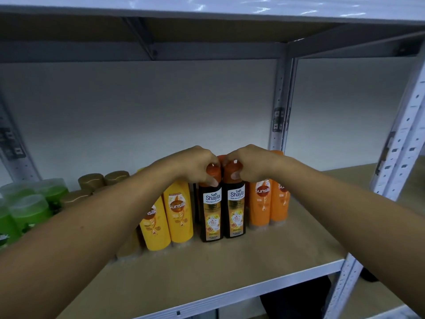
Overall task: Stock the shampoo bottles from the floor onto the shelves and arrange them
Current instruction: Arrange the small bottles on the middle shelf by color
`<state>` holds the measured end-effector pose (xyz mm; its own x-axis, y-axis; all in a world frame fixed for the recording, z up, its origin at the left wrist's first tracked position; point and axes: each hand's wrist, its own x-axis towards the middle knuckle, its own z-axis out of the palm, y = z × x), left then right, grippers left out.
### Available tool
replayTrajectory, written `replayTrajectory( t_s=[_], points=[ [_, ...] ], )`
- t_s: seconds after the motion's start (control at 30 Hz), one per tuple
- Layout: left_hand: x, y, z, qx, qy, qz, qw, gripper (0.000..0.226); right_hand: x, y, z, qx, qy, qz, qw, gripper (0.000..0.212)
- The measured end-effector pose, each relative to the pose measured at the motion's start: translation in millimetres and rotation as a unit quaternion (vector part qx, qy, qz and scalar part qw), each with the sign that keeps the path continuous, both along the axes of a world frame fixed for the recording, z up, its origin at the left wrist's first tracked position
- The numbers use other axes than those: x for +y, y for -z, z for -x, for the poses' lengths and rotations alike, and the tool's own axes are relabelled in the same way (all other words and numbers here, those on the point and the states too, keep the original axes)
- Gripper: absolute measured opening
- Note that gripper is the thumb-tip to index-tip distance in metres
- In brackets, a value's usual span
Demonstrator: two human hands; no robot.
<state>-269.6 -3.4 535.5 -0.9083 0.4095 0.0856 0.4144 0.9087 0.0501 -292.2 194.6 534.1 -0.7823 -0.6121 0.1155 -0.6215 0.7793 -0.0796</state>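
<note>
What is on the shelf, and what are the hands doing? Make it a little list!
left hand: grips the cap of the left dark bottle
right hand: grips the cap of the right dark bottle
pose: both upright, side by side, labels forward
yellow bottles: left of them
orange bottles: right of them
green bottles: far left
shelf: brown board

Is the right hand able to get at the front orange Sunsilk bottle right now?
Likely yes, once it lets go: the right hand grips the cap of the right Shayla bottle, and the orange Sunsilk bottle stands right beside it, front unobstructed.
</note>
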Motion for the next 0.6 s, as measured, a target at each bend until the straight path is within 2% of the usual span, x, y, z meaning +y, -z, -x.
replayTrajectory(
  t_s=[0.2,0.3,0.43,0.5,0.6],
  points=[
    [-4,-6,1,-0.022,0.002,-0.013,1.0,0.048,3,-7,2,-0.021,-0.002,-0.007,1.0,0.052],
    [-9,-20,2,-0.025,-0.009,-0.044,0.999,0.054,7,-19,6,-0.023,0.012,0.016,1.0,0.047],
    [-21,-41,9,-0.016,-0.045,-0.127,0.991,0.036,8,-36,15,-0.012,0.026,0.026,0.999,0.042],
    [-22,-46,20,0.001,-0.058,-0.099,0.993,0.034,3,-42,22,-0.015,0.031,0.017,0.999,0.042],
    [-15,-42,41,-0.006,-0.082,0.001,0.997,0.043,-11,-43,36,-0.06,0.046,0.017,0.997,0.047]
  ],
)
